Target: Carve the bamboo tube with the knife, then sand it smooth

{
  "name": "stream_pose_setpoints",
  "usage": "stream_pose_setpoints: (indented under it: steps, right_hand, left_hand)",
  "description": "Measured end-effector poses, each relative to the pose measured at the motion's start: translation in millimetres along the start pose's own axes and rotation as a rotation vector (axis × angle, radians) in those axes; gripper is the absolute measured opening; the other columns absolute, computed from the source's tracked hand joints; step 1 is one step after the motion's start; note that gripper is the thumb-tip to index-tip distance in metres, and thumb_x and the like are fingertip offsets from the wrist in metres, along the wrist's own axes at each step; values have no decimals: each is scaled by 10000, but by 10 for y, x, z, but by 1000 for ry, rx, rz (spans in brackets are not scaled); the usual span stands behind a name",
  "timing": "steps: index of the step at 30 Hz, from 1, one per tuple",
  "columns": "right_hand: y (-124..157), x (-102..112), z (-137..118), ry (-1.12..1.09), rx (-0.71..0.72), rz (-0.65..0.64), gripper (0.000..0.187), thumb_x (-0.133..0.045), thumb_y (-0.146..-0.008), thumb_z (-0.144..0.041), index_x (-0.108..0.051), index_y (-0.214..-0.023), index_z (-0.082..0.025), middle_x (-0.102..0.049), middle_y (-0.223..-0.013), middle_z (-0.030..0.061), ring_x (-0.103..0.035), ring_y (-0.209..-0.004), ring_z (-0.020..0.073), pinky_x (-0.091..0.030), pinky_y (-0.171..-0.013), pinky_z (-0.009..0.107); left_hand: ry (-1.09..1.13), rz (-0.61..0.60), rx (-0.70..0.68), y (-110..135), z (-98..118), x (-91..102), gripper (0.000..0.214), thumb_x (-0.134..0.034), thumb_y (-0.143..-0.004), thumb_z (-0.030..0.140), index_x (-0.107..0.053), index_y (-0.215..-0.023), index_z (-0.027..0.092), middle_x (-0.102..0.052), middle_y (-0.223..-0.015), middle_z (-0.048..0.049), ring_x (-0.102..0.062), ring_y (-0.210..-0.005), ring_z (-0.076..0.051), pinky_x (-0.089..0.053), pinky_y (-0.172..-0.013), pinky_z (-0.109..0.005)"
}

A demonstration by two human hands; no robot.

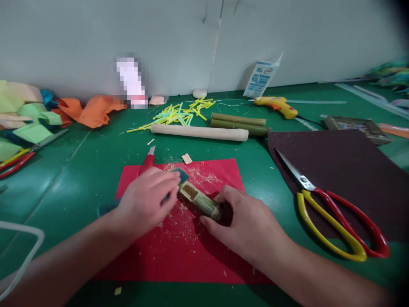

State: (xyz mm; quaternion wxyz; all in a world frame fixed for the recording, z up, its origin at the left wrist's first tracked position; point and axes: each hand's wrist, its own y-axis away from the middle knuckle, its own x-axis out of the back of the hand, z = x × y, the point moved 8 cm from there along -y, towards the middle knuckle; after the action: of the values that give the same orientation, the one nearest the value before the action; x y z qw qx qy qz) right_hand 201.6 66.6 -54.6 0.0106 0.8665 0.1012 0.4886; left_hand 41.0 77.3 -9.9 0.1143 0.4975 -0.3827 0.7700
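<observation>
My right hand (246,217) is closed around the right end of a short bamboo piece (201,202), thumb on the near side. The bamboo has an opening cut in its upper face near the left end. My left hand (148,194) is closed at that left end, pinching a flat dark teal piece (182,175) that looks like sandpaper; the fingers partly hide it. Below both hands is a red sheet (179,251) strewn with shavings. Just beyond my left hand lies a red-handled cutter knife (147,163). A dark blue strip (108,207) shows beneath my left wrist.
Large scissors (319,200) lie open-bladed or closed, I cannot tell, on a dark brown sheet (345,162) at right. Behind are a pale rod (200,132), green bamboo lengths (239,123), yellow cut straws (179,114) and a yellow glue gun (277,105). Coloured paper (99,111) is at left.
</observation>
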Motion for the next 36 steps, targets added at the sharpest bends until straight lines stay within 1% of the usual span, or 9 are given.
stream_pose_setpoints:
  steps: [6,9,14,17,21,24,28,33,36]
  right_hand:
    - [3,-13,11,11,-16,-21,229,-610,-664,-409,-511,-765,-229,-608,-650,-17,-523,-554,148,-335,-488,255]
    - [14,-5,7,10,-2,-11,222,-612,-668,-394,-512,-775,-228,-610,-660,-15,-521,-550,145,-332,-486,253]
    - [11,4,-2,4,14,2,216,-613,-674,-398,-518,-767,-227,-612,-655,-15,-527,-550,141,-332,-488,248]
    - [11,9,-6,0,19,11,210,-616,-675,-386,-523,-768,-223,-618,-662,-12,-522,-536,134,-328,-480,245]
    - [15,5,-1,-6,4,4,207,-617,-675,-387,-524,-764,-225,-616,-656,-14,-521,-542,136,-332,-481,245]
    - [13,2,-11,-6,6,-5,205,-614,-673,-375,-516,-774,-226,-617,-676,-15,-522,-562,141,-339,-493,249]
    - [2,-13,4,0,-13,-24,209,-596,-683,-394,-511,-778,-228,-612,-673,-16,-519,-566,148,-335,-498,258]
    - [-12,-28,1,-9,1,-28,201,-585,-694,-394,-512,-788,-232,-614,-688,-15,-517,-578,151,-333,-505,261]
    - [-16,-36,1,-10,0,-36,198,-581,-698,-398,-513,-786,-234,-611,-679,-17,-515,-577,151,-327,-502,259]
  left_hand:
    - [-15,23,10,-20,13,9,154,-524,-816,132,-640,-915,153,-682,-974,-60,-609,-872,-171,-498,-801,-333]
    - [27,-13,-34,-17,63,-16,173,-516,-819,124,-635,-941,153,-676,-1006,-64,-604,-908,-170,-495,-814,-323]
    - [-38,17,13,-9,-1,12,170,-518,-821,141,-642,-936,161,-682,-987,-62,-610,-884,-178,-499,-795,-341]
    - [3,-12,-28,-1,22,-16,178,-521,-820,137,-637,-954,158,-674,-1019,-63,-604,-913,-175,-492,-825,-333]
    - [-42,4,3,5,0,-9,169,-529,-816,139,-641,-941,158,-678,-999,-60,-606,-891,-178,-494,-819,-343]
    - [3,-27,-33,6,44,-33,188,-533,-811,123,-632,-970,144,-668,-1031,-63,-598,-918,-168,-487,-845,-322]
    - [-37,19,0,1,9,25,151,-548,-803,127,-644,-919,140,-682,-980,-66,-606,-889,-173,-493,-818,-322]
    - [2,-26,-56,5,54,1,188,-538,-809,120,-630,-972,142,-671,-1027,-65,-599,-913,-166,-488,-842,-316]
    - [-47,-14,-29,1,35,3,176,-537,-810,124,-635,-955,143,-673,-1013,-70,-600,-903,-181,-487,-834,-334]
